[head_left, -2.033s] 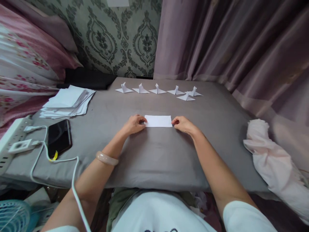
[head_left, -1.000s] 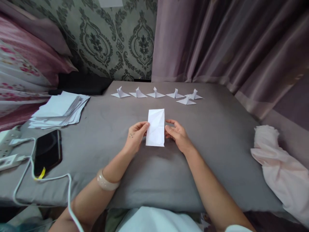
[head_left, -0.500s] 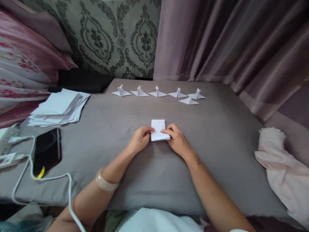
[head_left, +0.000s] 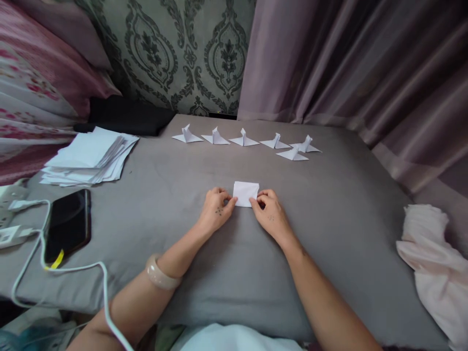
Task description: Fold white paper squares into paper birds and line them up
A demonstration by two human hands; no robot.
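Observation:
A small folded sheet of white paper [head_left: 245,193] is held between my two hands above the grey cloth-covered surface [head_left: 234,263]. My left hand [head_left: 218,207] pinches its lower left edge, thumb in front. At the lower right edge, my right hand [head_left: 271,212] grips the paper between thumb and fingers. Farther back stand several white folded-paper figures [head_left: 243,139] with spread wings and an upright middle, most of them in a row. One figure [head_left: 293,154] sits slightly in front of the others at the right end.
To the left lie a stack of white paper [head_left: 87,156], a black phone [head_left: 69,222], a white cable [head_left: 104,287] and power strips [head_left: 10,200]. Black cloth [head_left: 127,115] is at the back left. A pale pink cloth [head_left: 431,263] lies at the right edge, beside purple curtains [head_left: 329,58].
The paper has turned from a taller shape with a folded lower band into a wider, lower rectangle. Both hands have shifted their grip to its lower side edges. The view has shifted slightly.

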